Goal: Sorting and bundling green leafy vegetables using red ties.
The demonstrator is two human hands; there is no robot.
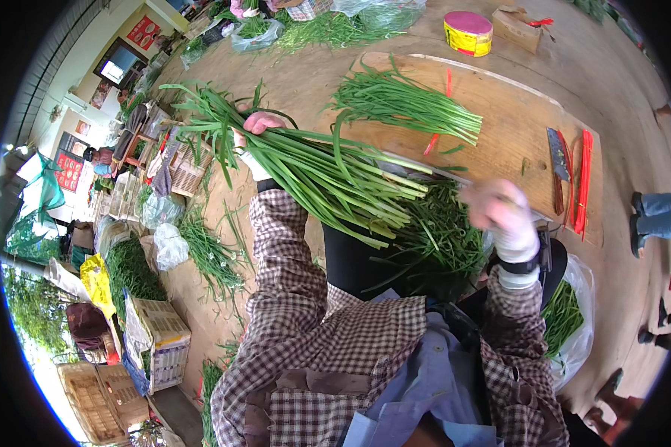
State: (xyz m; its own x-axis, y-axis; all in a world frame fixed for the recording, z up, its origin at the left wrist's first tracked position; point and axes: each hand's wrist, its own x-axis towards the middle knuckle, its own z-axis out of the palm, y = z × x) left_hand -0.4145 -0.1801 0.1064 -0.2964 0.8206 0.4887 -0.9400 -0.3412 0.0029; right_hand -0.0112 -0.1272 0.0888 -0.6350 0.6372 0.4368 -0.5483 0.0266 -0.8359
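Note:
My left hand is closed around a large bunch of garlic chives, its leaf tips to the left and its pale cut ends to the lower right. My right hand is near those ends, apart from them and smeared by motion; its fingers cannot be made out. On the wooden board lies a second, neat bundle of chives across a red strip. A knife and several red ties rest at the board's right. Loose trimmed greens are heaped over my lap.
A clear bag of greens stands by my right arm. Scattered greens and crates are to the left. Beyond the board are a yellow tub with a pink lid and a cardboard box. Other people's legs show at right.

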